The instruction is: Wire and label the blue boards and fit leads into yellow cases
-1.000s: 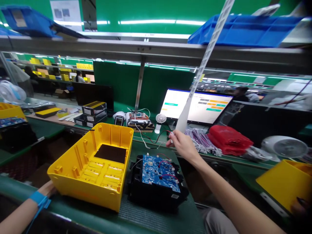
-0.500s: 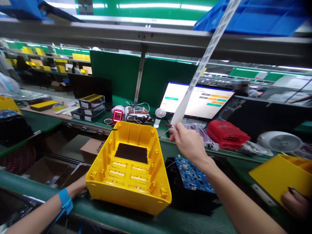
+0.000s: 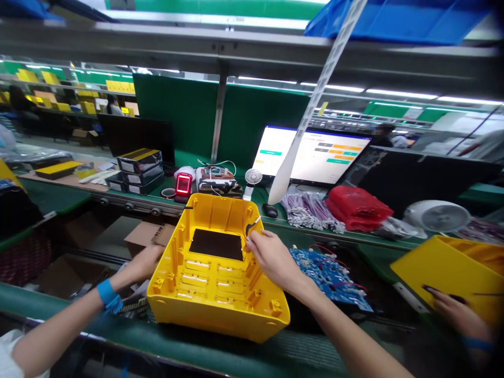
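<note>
A yellow plastic housing (image 3: 216,319) stands tilted on the conveyor line in front of me, its open side facing up. Inside it lies a dark rectangular panel (image 3: 216,244), and slotted openings run along its floor. My right hand (image 3: 271,257) is closed in a pinch on a thin cable (image 3: 251,227) with dark and white parts, over the housing's right wall. At the outer left wall is my left hand (image 3: 147,261), with its fingers blurred and partly hidden. Blue circuit boards (image 3: 326,273) lie right of the housing, partly behind my right forearm.
Behind the housing are a red-lit scanner (image 3: 184,184), a small fan (image 3: 253,178), a monitor (image 3: 311,155) and bundled wires (image 3: 311,212). A white strip (image 3: 285,170) hangs down in front of the monitor. At right, another person's hand (image 3: 459,312) is by a second yellow housing (image 3: 444,268).
My right hand has moved from near the hanging strip down to the housing's right wall with the cable. My left hand has risen along the left wall. The strip now hangs apart from my hand.
</note>
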Demonstrator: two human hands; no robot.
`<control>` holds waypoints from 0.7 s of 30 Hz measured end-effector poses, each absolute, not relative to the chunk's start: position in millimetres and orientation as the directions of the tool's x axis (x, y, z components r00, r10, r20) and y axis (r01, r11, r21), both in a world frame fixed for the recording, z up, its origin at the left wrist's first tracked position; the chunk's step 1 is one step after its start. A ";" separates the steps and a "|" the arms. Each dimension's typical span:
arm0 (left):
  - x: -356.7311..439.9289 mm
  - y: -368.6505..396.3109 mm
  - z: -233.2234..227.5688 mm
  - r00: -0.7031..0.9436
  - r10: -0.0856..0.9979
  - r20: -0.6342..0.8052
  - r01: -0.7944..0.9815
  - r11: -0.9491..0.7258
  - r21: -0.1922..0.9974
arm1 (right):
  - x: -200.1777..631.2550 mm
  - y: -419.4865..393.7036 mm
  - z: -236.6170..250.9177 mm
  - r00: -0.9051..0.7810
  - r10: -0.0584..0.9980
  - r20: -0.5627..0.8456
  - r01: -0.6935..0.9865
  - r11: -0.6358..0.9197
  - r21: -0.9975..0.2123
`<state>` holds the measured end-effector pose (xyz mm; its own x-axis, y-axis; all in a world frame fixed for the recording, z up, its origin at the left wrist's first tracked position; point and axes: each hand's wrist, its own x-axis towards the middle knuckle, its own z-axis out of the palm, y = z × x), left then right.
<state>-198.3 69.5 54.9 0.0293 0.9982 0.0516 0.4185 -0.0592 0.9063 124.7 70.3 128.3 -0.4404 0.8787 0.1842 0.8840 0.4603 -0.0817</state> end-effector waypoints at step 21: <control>-172.7 166.9 117.0 0.025 0.949 0.313 0.436 -0.292 0.851 | 128.0 71.3 120.9 -0.438 0.871 0.223 0.827 0.488 -0.280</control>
<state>-172.7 166.9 117.0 0.0247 0.9493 0.3135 0.4362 -0.2924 0.8510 128.0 71.3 120.9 -0.4384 0.8708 0.2228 0.8267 0.4879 -0.2802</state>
